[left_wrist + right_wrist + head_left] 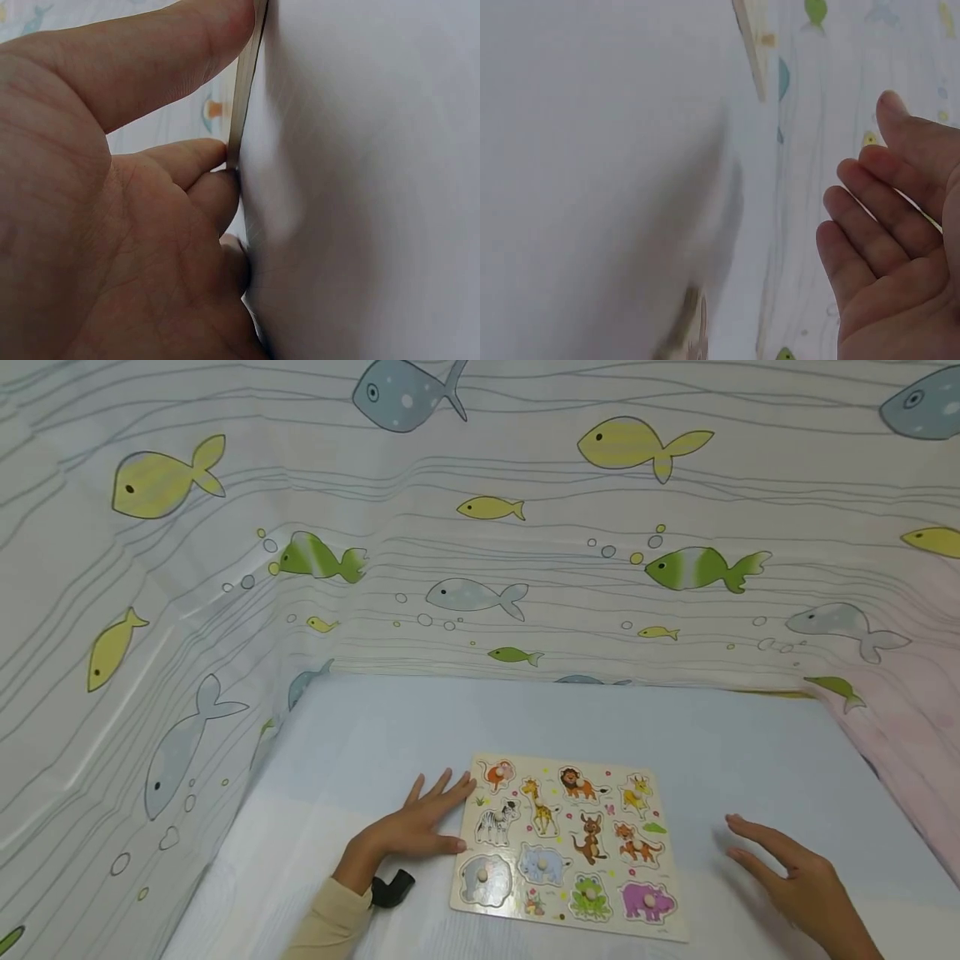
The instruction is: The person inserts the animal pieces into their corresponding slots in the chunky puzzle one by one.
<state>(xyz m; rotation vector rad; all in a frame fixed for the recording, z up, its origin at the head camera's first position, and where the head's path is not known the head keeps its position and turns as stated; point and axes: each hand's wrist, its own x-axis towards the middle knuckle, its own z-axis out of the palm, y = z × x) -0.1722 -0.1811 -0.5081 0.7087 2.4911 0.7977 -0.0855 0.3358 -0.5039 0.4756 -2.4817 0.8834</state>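
A wooden animal knob puzzle board (555,917) lies flat on the table. Animal pieces sit in it, among them an elephant (470,887), a zebra (492,824), a giraffe (536,806), a frog (581,906) and a purple hippo (636,902). My left hand (412,827) rests at the board's left edge, fingers spread and thumb touching the side. In the left wrist view, the thumb and fingertips meet the board's edge (244,82). My right hand (806,885) hovers to the board's right, fingers loosely bent, touching nothing. The right wrist view shows an empty palm (904,262).
A pale cloth-covered table (390,718) surrounds the board. Fish-printed curtains (420,552) stand at the back and sides, with a pink area (930,718) on the right. A black object (393,889) sits at the left wrist.
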